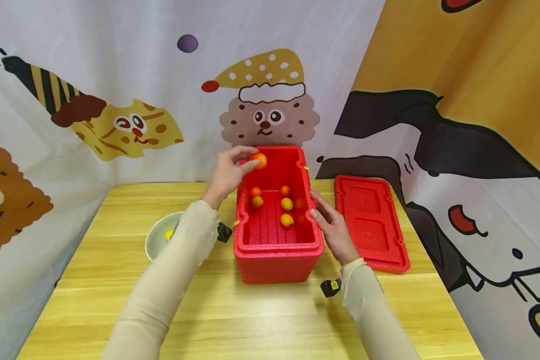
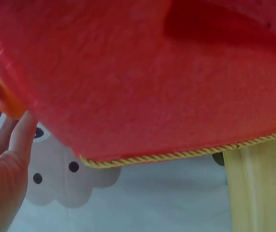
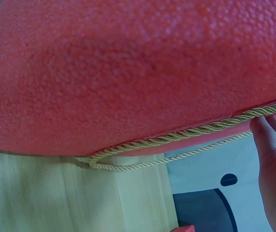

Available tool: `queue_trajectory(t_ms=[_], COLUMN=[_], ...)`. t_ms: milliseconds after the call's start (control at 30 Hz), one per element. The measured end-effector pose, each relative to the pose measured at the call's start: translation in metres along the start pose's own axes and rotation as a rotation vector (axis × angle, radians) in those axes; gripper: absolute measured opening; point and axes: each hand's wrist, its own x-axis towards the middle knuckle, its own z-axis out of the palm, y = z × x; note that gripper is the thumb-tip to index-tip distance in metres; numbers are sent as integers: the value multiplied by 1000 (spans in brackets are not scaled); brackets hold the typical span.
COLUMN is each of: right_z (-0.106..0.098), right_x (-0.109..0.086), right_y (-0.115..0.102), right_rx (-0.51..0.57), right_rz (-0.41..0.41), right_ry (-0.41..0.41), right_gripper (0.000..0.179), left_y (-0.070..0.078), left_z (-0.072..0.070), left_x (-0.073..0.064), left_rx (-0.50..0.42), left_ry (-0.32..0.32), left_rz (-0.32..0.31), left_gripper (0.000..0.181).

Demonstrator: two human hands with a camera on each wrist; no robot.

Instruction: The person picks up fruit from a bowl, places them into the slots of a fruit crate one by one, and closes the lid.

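A red foam box (image 1: 279, 252) stands uncovered on the table, with several small oranges (image 1: 286, 204) lying in two rows on its ridged floor. Over the box's far left corner, my left hand (image 1: 230, 172) pinches another small orange (image 1: 259, 160) between thumb and fingers. The left wrist view shows this orange (image 2: 12, 102) partly hidden behind the box wall. My right hand (image 1: 335, 230) rests against the box's right rim, its fairly straight fingers (image 3: 266, 137) touching the side by a twisted gold cord (image 3: 191, 133).
A pale bowl (image 1: 155, 240) with a yellow fruit (image 1: 169, 234) in it sits left of the box, partly covered by my left sleeve. To the right lies the red lid (image 1: 371, 222), flat on the wooden table (image 1: 252, 325). A cartoon-printed curtain (image 1: 153, 30) hangs behind.
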Motion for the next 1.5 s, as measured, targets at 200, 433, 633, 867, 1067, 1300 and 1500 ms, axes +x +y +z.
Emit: queue_trajectory(t_ms=[200, 433, 633, 867, 1067, 1300, 1500], right_z=[2, 3, 8, 11, 9, 9, 10], right_x=[0, 2, 1, -2, -3, -4, -5], right_y=[-1, -3, -19, -34, -33, -32, -31], right_rx=[-11, -1, 4, -11, 0, -13, -20], right_rz=[-29, -14, -4, 8, 25, 26, 31], right_ry=[3, -6, -11, -7, -1, 3, 4], right_gripper=[48, 49, 49, 50, 51, 51, 50], left_y=[-1, -6, -10, -15, -18, -21, -23], left_z=[4, 4, 2, -7, -17, -36, -61], left_x=[1, 0, -4, -12, -20, -31, -45], left_rx=[-69, 107, 79, -45, -155, -143, -169], left_ry=[-2, -41, -81, -47, -44, -2, 46], left_rz=[-60, -7, 78, 131, 151, 203, 299], left_gripper=[31, 41, 43, 35, 37, 39, 39])
